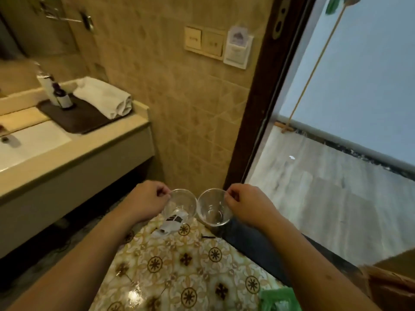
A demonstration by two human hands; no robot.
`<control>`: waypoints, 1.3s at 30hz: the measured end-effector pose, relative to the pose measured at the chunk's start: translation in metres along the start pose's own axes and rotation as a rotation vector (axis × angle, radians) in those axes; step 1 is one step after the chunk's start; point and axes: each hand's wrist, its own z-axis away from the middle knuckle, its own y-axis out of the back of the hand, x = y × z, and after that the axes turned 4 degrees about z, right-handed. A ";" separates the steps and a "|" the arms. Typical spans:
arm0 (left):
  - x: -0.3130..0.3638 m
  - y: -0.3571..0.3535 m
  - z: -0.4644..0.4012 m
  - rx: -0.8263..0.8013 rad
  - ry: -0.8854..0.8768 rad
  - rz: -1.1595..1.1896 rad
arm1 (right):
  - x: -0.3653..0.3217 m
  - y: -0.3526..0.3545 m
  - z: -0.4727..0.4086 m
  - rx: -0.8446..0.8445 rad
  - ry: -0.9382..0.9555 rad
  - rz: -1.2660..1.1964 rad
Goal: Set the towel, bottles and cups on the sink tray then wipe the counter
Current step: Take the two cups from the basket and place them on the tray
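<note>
towel: rolled white cloth towel (105,97) already lies on the dark brown rectangular sink tray (85,122), at its far right end.
bottles: white bottle with dark pump cap (48,86) and small dark-capped bottle with white label (64,98) stand upright at the tray's far left corner, close together; looks done.
cups: two clear glass cups, not on the tray yet, held in the air well right of and nearer than the bench.
left cup: clear glass cup (179,206) in left hand (147,202); fingers pinch the rim at its left side.
right cup: clear glass cup (214,207) in right hand (248,204); fingers pinch the rim at its right side; the two cups' rims almost touch.
below cups: patterned gold floral surface (179,265) with a small white-and-black packet (171,222) on it.
bench: cream stone bench (89,144) with white basin (29,144) at left; wiping cloth not seen.
progress: judged about halfway; towel and bottles placed.
left to do: set both cups on the tray's open near part, then wipe the bench.
</note>
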 end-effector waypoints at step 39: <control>-0.231 0.277 -0.201 0.724 0.643 0.603 | -0.323 -0.127 -0.423 -0.363 0.497 -0.158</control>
